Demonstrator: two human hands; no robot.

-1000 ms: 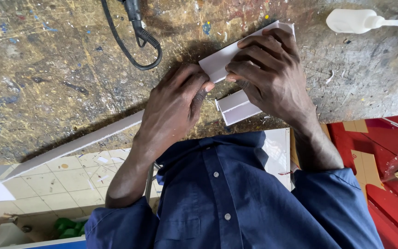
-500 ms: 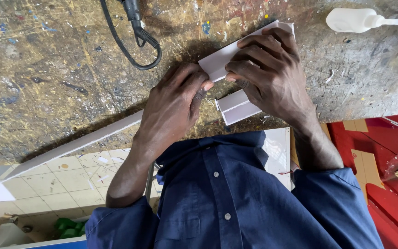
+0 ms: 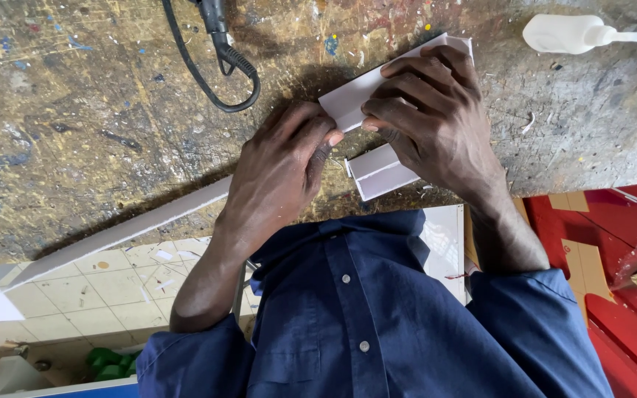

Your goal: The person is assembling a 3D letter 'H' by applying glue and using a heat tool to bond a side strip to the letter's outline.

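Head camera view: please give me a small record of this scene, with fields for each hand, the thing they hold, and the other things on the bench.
left hand: fingertips press on the near end of the white panel piece
right hand: lies flat over the white panel piece
white panel piece: flat, slanted on the workbench
second white piece: beside it, under the right wrist
long white strip: along the bench edge
black cable: looped, far side
white squeeze bottle: lying on its side
workbench: paint-spattered
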